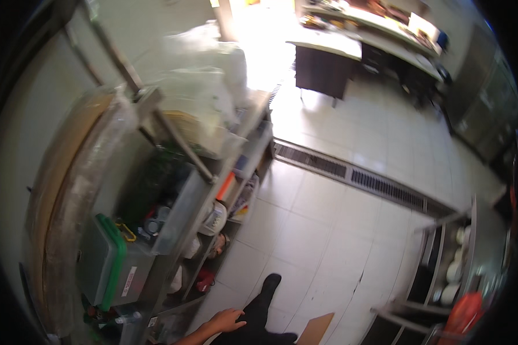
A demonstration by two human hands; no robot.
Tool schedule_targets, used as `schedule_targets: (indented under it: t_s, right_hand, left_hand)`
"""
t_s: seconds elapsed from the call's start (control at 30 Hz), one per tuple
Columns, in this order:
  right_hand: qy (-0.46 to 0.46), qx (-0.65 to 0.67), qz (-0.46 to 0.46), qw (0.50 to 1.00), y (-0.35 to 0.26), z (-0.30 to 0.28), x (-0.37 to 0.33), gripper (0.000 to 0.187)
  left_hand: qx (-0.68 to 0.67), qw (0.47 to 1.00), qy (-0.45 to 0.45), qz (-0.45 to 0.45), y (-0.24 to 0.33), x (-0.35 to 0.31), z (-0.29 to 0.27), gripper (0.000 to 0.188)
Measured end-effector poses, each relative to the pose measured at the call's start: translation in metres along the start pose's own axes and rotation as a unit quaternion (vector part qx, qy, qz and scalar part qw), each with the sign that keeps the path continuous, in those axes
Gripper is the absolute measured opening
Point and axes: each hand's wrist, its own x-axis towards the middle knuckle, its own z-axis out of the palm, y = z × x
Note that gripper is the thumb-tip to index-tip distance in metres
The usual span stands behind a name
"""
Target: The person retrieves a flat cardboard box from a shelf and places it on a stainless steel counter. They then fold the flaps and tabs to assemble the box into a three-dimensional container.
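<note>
My left hand (227,320) hangs low in front of my dark trousers (253,319), its fingers loosely stretched and nothing visible in them. It is nearest to the metal shelf unit on the left, but apart from it. My right hand does not show. At the lower edge, to the right of my legs, a flat brown board (315,329) comes into view, tilted; what holds it, if anything, is hidden. My dark shoe (273,280) points ahead on the floor.
A shelf unit (181,230) on the left carries a green-lidded box (112,261), clear bins and plastic-wrapped bags (195,92). A drain grate (351,172) crosses the white tiled floor (305,230). At right stands a rack (437,253) with white containers; a dark-fronted table (325,66) stands far ahead.
</note>
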Motion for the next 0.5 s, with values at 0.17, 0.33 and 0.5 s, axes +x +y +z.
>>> schedule_targets:
  t_s: [0.17, 0.33, 0.5]
  right_hand:
    - [-0.057, -0.104, -0.057, 0.991, -0.114, -0.086, 0.032, 0.051]
    - [0.019, -0.193, -0.192, 0.962, -0.172, -0.147, 0.091, 0.045]
    - [0.071, -0.154, -0.219, 0.961, -0.231, -0.171, 0.1, 0.04]
  left_hand:
    - [-0.2, 0.971, 0.098, -0.083, -0.038, 0.002, -0.06, 0.056]
    - [-0.17, 0.96, 0.138, -0.178, -0.095, -0.009, -0.052, 0.058]
    - [-0.154, 0.962, 0.081, -0.21, -0.11, -0.001, -0.046, 0.055]
